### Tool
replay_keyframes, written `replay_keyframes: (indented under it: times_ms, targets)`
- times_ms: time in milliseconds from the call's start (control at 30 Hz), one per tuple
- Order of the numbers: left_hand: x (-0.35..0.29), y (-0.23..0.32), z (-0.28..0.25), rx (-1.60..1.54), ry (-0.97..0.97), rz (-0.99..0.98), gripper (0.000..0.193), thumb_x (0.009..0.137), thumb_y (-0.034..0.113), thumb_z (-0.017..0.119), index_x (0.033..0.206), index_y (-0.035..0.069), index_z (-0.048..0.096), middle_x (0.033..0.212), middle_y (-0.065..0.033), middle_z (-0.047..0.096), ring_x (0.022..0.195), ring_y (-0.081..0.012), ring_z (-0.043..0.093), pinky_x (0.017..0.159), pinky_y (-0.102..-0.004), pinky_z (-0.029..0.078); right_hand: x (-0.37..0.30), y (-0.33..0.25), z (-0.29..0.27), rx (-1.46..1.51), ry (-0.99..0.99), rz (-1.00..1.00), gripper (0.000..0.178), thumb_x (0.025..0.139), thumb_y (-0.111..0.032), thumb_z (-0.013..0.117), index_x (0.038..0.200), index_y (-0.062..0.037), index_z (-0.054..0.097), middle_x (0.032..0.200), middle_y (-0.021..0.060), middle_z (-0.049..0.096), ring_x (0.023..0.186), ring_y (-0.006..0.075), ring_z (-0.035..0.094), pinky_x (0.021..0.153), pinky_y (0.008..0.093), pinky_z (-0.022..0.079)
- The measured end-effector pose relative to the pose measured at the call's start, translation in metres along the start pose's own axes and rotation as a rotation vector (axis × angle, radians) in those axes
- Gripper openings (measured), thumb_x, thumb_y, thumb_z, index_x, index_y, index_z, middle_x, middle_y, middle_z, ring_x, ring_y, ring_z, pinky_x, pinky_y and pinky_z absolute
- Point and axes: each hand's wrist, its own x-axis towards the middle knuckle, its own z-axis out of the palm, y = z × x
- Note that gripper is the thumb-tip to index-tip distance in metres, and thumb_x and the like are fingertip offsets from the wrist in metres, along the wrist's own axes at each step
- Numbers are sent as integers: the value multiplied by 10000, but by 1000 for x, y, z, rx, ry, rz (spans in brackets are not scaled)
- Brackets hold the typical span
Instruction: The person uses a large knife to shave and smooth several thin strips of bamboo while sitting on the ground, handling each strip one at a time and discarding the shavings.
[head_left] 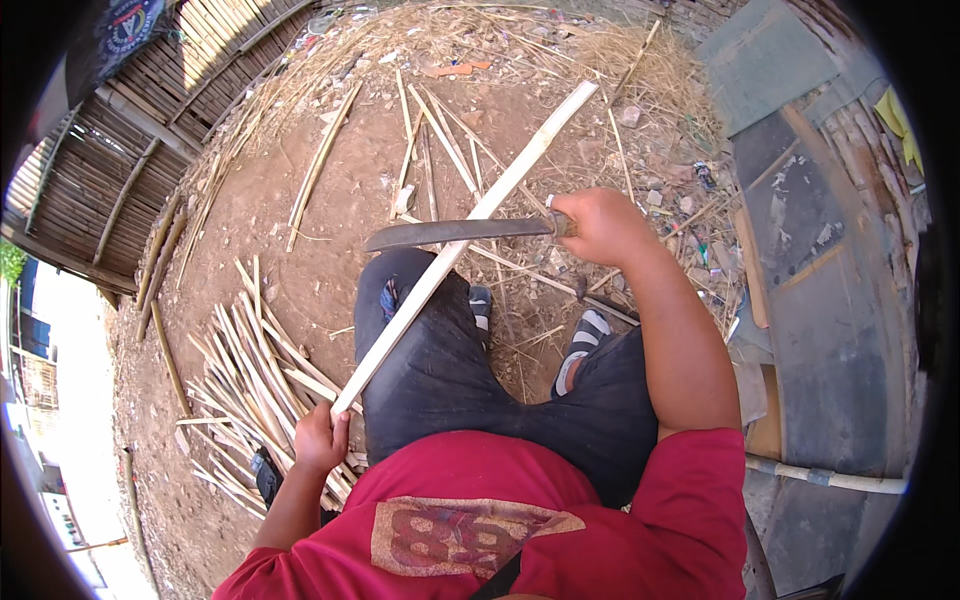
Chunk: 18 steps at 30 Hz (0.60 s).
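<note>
My left hand is closed around the near end of a long, pale bamboo strip. The strip slants up and away to the right, passing over my left thigh. In my right hand is the handle of a machete with a long dark blade. Pointing left, the blade lies across the strip at about its middle, above my left knee. Whether its edge bites into the strip I cannot tell.
A large pile of split bamboo strips lies on the dirt at my left. More strips are scattered ahead, near dry straw and rubble. Dark boards stand along the right, and a bamboo wall at far left.
</note>
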Motion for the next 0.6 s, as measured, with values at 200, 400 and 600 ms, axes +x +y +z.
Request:
replay_keyframes:
  times_ms: [200,400,600]
  targets:
    - [3,2,1,5,-11,-9,326,976,313,615,857,21,532,674,-241,593,651,-483,608,596,-559,463,-8,43,2,212,271,370,399,826,-290,783,1168,-98,710,962,207,718,925,415,688,796,498,546]
    - [2,-3,6,8,-6,20,320,977,309,612,880,9,552,683,-261,594,653,-500,601,611,-572,467,-5,5,3,71,147,117,363,830,-307,783,1104,-87,693,906,204,710,902,414,688,781,503,546]
    - [5,-1,-5,14,-56,-17,312,974,310,613,887,16,558,690,-265,611,674,-498,615,608,-567,463,-2,-2,-6,108,4,91,369,817,-301,797,1112,-96,711,941,205,719,928,419,686,813,492,544]
